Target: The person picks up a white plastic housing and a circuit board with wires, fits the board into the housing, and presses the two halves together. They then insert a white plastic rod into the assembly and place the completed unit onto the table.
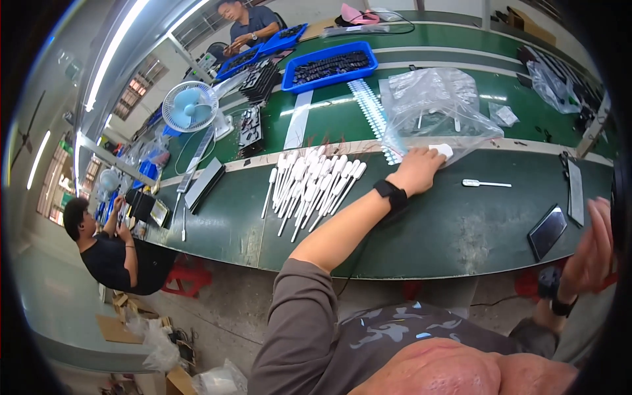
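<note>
Reaching across the green bench, my left hand (pixel 416 171) has its fingers curled over a small white piece (pixel 442 152) at the near edge of a clear plastic bag (pixel 434 92). The fingertips partly hide that piece. More white pieces show through the bag. Left of my forearm, a pile of white sticks with wider heads (pixel 309 181) lies on the bench, and one single white stick (pixel 487 184) lies right of the hand. My right hand (pixel 596 243) is raised at the right rim, slightly blurred, fingers stretched out, with nothing seen in it.
A dark phone (pixel 547 232) and a grey strip (pixel 575 192) lie at the right. Behind stand a blue tray of dark parts (pixel 329 68) and a small fan (pixel 190 107). One person (pixel 108 250) works at the left, another (pixel 250 26) at the far side.
</note>
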A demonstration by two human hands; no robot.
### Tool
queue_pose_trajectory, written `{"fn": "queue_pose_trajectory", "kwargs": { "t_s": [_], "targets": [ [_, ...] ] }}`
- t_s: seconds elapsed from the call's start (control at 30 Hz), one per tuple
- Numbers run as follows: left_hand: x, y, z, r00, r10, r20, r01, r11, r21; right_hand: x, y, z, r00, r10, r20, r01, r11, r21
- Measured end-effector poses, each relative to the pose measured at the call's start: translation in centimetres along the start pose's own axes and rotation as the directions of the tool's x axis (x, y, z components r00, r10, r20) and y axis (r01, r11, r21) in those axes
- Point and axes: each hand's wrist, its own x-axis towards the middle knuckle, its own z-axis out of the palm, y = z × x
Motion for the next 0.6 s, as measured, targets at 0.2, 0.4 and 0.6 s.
{"fn": "queue_pose_trajectory", "kwargs": {
  "t_s": [0.2,0.4,0.6],
  "targets": [
    [-4.7,2.8,-2.2,0.984,0.092,-0.151,-0.082,0.994,0.073,-18.1,4.3,-0.5,0.435,0.769,0.468,-0.487,0.639,-0.596],
    [-8.0,3.1,-2.3,0.935,0.111,-0.338,-0.163,0.978,-0.13,-22.2,3.7,2.7,0.236,0.87,0.433,-0.364,0.493,-0.791],
    [-8.9,2.1,-1.7,0.951,-0.117,-0.286,-0.018,0.903,-0.428,-24.0,6.0,1.6,0.393,0.598,0.699,-0.409,0.794,-0.45]
  ]
}}
